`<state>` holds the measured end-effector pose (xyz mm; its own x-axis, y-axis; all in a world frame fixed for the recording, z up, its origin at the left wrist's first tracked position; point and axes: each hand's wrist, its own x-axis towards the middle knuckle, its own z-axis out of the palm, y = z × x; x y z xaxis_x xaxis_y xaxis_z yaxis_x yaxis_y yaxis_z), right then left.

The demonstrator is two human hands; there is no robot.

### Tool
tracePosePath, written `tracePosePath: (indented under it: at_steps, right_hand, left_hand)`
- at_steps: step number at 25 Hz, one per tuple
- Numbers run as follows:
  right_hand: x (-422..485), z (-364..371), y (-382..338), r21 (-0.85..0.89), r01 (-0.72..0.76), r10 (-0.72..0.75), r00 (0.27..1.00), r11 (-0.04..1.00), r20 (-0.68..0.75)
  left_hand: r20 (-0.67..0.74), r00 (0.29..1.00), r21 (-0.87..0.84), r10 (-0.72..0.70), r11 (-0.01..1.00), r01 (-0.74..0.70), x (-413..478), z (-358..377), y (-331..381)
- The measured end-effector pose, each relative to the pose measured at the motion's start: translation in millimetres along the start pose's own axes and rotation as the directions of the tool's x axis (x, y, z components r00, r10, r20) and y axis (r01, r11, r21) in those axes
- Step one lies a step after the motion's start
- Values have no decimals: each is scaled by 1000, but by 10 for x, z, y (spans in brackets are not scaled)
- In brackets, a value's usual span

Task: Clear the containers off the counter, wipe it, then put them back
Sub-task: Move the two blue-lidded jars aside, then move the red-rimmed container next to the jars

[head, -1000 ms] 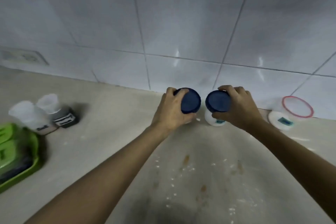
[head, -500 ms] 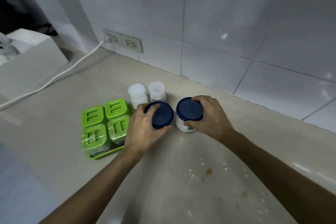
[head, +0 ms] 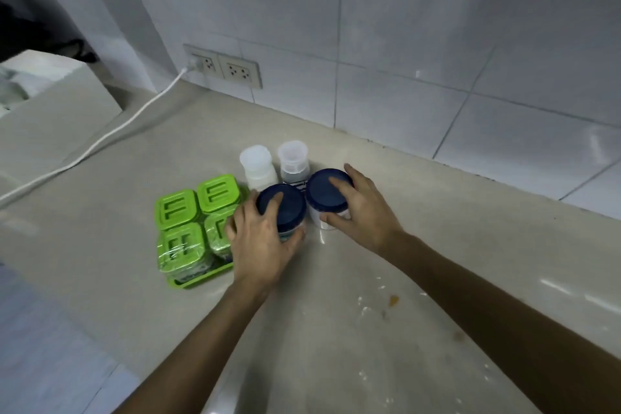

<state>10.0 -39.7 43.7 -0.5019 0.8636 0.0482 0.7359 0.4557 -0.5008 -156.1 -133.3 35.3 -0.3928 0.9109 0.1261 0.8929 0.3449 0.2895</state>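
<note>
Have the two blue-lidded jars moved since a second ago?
Yes. The two blue-lidded jars were by the red-rimmed container then; now they are beside the green containers and two small bottles, leftward along the counter, left hand and right hand on them.

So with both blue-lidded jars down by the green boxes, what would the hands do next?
Probably let go. The left hand and right hand each grip a blue-lidded jar that seems to rest on the counter, while crumbs and stains await wiping.
</note>
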Motion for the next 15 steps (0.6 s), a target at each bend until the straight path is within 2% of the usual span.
tracePosePath:
  at_steps: [2,3,6,8,11,13,15]
  right_hand:
    - [-243,-101,134,60,-1,3,1000,998,-25]
    - [-453,-179,283,82,-22,26,998,996,-52]
    - [-1272,-443,908,84,-90,102,984,992,-149]
    - [-1909,-747,1470,-7,-162,158,967,987,-201]
    - [-2579,-1365,2296,-229,-292,219,930,929,-295]
    - [-2873,-1843,2859,-237,-467,333,833,852,-442]
    - [-3010,-2197,3383,-159,-627,453,693,763,-560]
  left_hand:
    - [-80,997,-69,6,998,-11,-229,-19,61]
    - [-115,992,-119,50,991,-63,-388,3,159]
    - [-129,948,-289,292,903,-318,-928,186,587]
    - [-80,884,-369,460,810,-455,-1170,406,1082]
    - [23,783,-395,622,725,-565,-1220,743,1914]
    - [98,688,-282,719,683,-674,-1160,1032,2574]
    - [187,636,-205,749,663,-720,-1090,1247,3168]
